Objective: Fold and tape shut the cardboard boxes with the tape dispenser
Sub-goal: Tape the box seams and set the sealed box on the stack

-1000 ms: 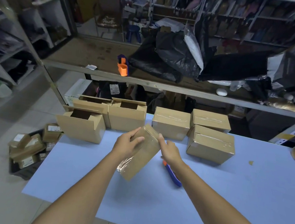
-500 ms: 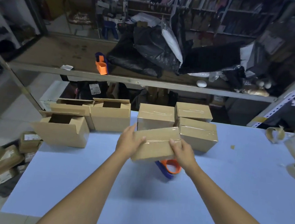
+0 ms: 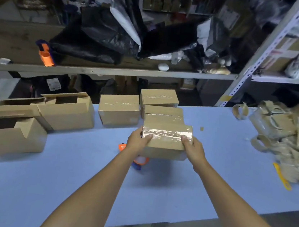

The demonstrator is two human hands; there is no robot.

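A small taped cardboard box (image 3: 166, 141) is held level above the blue table (image 3: 80, 180), shiny tape across its top. My left hand (image 3: 138, 140) grips its left end and my right hand (image 3: 192, 148) its right end. The orange and blue tape dispenser (image 3: 139, 160) lies on the table under my left wrist, mostly hidden. Behind the held box stand three taped boxes (image 3: 119, 109), (image 3: 159, 97), (image 3: 163, 111). At the left are open boxes (image 3: 68, 111), (image 3: 10, 134).
A heap of cardboard and tape scraps (image 3: 288, 141) covers the table's right end, with a yellow knife (image 3: 281, 175) beside it. A second orange dispenser (image 3: 46, 57) and black bags (image 3: 97, 37) sit on the shelf behind. A metal rack post (image 3: 254, 64) rises at right.
Both hands turned the box from tilted on end to level and carried it to the right, up against the taped boxes. The view swung right.
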